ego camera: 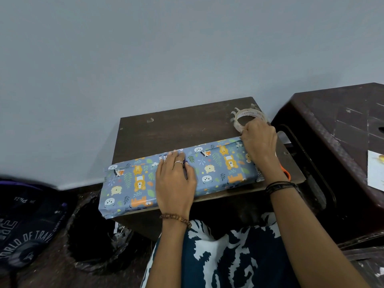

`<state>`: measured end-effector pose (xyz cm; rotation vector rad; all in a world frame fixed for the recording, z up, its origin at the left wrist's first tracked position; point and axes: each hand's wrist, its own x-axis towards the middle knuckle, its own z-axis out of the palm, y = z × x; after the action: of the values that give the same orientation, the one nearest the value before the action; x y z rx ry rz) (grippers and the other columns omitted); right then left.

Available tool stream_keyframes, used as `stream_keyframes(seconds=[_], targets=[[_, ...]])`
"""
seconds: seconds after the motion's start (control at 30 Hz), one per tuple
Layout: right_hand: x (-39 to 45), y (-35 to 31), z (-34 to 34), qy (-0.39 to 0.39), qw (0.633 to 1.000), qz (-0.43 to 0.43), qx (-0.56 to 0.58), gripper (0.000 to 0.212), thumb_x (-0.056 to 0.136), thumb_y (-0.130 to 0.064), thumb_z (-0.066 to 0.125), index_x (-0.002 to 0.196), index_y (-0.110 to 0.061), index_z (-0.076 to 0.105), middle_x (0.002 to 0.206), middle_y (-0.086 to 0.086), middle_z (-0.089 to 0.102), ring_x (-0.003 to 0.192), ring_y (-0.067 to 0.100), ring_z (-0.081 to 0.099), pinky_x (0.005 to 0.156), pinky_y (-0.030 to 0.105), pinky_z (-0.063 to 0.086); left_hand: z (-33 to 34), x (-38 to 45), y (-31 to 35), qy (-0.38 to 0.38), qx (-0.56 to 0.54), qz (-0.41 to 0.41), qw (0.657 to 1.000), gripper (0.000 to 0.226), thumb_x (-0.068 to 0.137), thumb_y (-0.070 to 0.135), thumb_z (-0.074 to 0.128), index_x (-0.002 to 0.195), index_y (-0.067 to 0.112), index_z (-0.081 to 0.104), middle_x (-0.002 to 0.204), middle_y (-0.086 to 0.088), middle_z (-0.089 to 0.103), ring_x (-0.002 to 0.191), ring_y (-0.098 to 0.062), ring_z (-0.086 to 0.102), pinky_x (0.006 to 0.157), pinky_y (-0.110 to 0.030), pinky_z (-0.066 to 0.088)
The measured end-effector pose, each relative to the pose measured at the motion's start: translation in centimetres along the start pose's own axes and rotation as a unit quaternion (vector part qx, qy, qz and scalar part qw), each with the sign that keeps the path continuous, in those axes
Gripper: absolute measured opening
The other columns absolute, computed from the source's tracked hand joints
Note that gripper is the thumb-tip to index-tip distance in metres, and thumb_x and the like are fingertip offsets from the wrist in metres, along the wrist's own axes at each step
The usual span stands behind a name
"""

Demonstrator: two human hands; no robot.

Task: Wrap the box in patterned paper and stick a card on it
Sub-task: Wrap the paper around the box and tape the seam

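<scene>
1. Left hand [175, 179] lies flat, fingers straight, pressing the paper seam on top of the box [178, 177], which lies lengthwise across the bench [166, 129].
2. Right hand [259, 142] is curled at the box's far right corner, pinching the tape roll [249, 118] just behind it.
3. Patterned paper [218, 163] already covers the top and front; the seam and ends appear not yet taped.
4. A card [376, 171] waits on the dark stool [332, 121] to the right, not yet stuck on.
</scene>
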<state>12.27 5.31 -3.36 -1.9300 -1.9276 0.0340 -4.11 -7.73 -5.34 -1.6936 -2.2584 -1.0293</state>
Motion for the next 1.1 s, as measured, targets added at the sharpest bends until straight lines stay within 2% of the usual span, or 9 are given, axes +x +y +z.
stream_keyframes(seconds=[0.17, 0.3, 0.37, 0.47, 0.6, 0.73, 0.83, 0.93, 1.1], targets=[[-0.2, -0.4, -0.6, -0.018, 1.000, 0.001, 0.014, 0.022, 0.090, -0.012, 0.049, 0.071, -0.001, 0.048, 0.084, 0.016, 0.053, 0.084, 0.039, 0.057, 0.062, 0.032, 0.028, -0.1, 0.0, 0.0, 0.000, -0.001, 0.000, 1.000, 0.045, 0.085, 0.026, 0.035, 0.106, 0.003, 0.067, 0.112, -0.012, 0.067, 0.106, -0.025, 0.062, 0.103, -0.036, 0.031], [-0.6, -0.7, -0.3, -0.003, 0.998, -0.008, 0.061, 0.021, 0.093, -0.012, 0.044, 0.091, 0.004, 0.057, 0.110, 0.016, 0.055, 0.091, 0.041, 0.055, 0.064, 0.033, 0.030, -0.2, -0.1, 0.0, 0.003, -0.008, -0.004, 1.000, 0.044, 0.085, 0.024, 0.035, 0.105, 0.003, 0.068, 0.111, -0.012, 0.067, 0.105, -0.026, 0.062, 0.102, -0.039, 0.035], [-0.8, -0.7, -0.4, 0.040, 0.990, -0.015, 0.137, 0.018, 0.094, -0.015, 0.044, 0.094, -0.002, 0.057, 0.111, 0.011, 0.056, 0.094, 0.034, 0.055, 0.068, 0.034, 0.035, -0.1, -0.2, 0.0, 0.004, -0.014, -0.010, 1.000, 0.037, 0.084, 0.020, 0.042, 0.104, 0.003, 0.068, 0.111, -0.013, 0.066, 0.104, -0.028, 0.062, 0.098, -0.043, 0.044], [-1.1, -1.6, -1.2, 0.073, 0.939, -0.012, 0.335, 0.009, 0.093, -0.021, 0.052, 0.090, -0.014, 0.058, 0.099, -0.006, 0.062, 0.096, 0.015, 0.060, 0.080, 0.029, 0.046, 0.1, -0.3, 0.1, 0.002, -0.011, -0.034, 0.999, 0.032, 0.080, 0.014, 0.050, 0.102, 0.003, 0.070, 0.119, -0.015, 0.062, 0.110, -0.031, 0.059, 0.092, -0.045, 0.047], [-2.6, -4.1, -2.3, 0.013, 0.855, -0.025, 0.518, 0.006, 0.085, -0.020, 0.067, 0.087, -0.019, 0.062, 0.086, -0.013, 0.064, 0.084, 0.006, 0.062, 0.078, 0.017, 0.048, 0.1, -0.2, 0.1, 0.006, 0.002, -0.032, 0.999, 0.042, 0.082, 0.023, 0.036, 0.100, 0.008, 0.071, 0.122, -0.014, 0.061, 0.116, -0.033, 0.056, 0.091, -0.043, 0.048], [-4.4, -6.1, -1.9, -0.102, 0.857, -0.085, 0.498, 0.014, 0.082, -0.020, 0.070, 0.075, -0.030, 0.063, 0.088, -0.010, 0.067, 0.088, 0.006, 0.062, 0.082, 0.021, 0.048, 0.0, -0.1, 0.2, -0.001, -0.007, -0.032, 0.999, 0.045, 0.081, 0.023, 0.034, 0.108, 0.005, 0.065, 0.113, -0.013, 0.065, 0.107, -0.030, 0.060, 0.092, -0.043, 0.050], [-4.7, -6.8, -1.7, -0.133, 0.869, -0.127, 0.459, 0.012, 0.081, -0.018, 0.071, 0.073, -0.025, 0.065, 0.080, -0.014, 0.067, 0.076, 0.000, 0.061, 0.075, 0.016, 0.048, -0.1, -0.1, 0.4, -0.014, -0.036, -0.080, 0.996, 0.049, 0.084, 0.015, 0.044, 0.131, 0.005, 0.044, 0.121, -0.009, 0.062, 0.111, -0.026, 0.057, 0.093, -0.039, 0.049], [-4.7, -7.1, -1.5, -0.160, 0.873, -0.153, 0.434, 0.007, 0.081, -0.016, 0.070, 0.076, -0.020, 0.068, 0.073, -0.017, 0.065, 0.071, -0.003, 0.058, 0.074, 0.013, 0.046, -0.2, -0.2, 0.5, -0.009, -0.046, -0.099, 0.994, 0.058, 0.082, 0.017, 0.040, 0.138, 0.008, 0.030, 0.120, -0.004, 0.062, 0.109, -0.022, 0.057, 0.090, -0.034, 0.048], [-5.0, -7.4, -0.6, -0.178, 0.899, -0.184, 0.356, 0.004, 0.082, -0.024, 0.069, 0.081, -0.028, 0.068, 0.070, -0.015, 0.065, 0.077, 0.007, 0.062, 0.075, 0.039, 0.051, -0.2, -0.3, 0.6, 0.002, -0.052, -0.109, 0.993, 0.059, 0.078, 0.015, 0.039, 0.137, 0.006, 0.034, 0.119, -0.004, 0.063, 0.111, -0.023, 0.057, 0.090, -0.036, 0.049]])
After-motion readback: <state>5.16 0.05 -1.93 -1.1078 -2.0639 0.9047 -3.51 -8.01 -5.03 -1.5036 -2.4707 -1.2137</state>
